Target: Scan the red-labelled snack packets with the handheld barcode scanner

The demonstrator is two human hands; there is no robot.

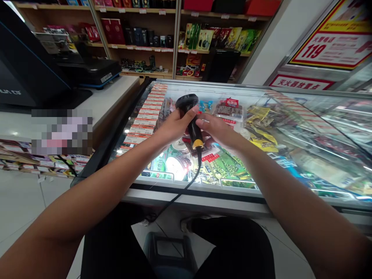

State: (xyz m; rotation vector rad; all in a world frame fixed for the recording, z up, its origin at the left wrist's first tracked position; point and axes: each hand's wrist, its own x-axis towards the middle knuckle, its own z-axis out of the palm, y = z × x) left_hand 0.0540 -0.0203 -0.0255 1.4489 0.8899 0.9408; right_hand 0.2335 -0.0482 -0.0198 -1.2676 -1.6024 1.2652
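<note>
Above the glass top of a freezer chest I hold a black barcode scanner (192, 126). Its wide head points away from me, and a yellow collar rings the cable end of its handle. My left hand (177, 124) grips it from the left just below the head, thumb lying across the body. From the other side, my right hand (216, 130) closes on the handle with thumb and fingers. A black cable (198, 166) runs from the handle down over the freezer's front edge. Some fingertips of both hands are hidden.
The freezer's front rim (209, 195) crosses before my knees, with packaged frozen goods (229, 162) under the glass. Price labels (145, 120) line its left side. A counter (116, 87) with a scale (95, 71) stands left. A stool (171, 248) is below me; stocked shelves (145, 46) stand behind.
</note>
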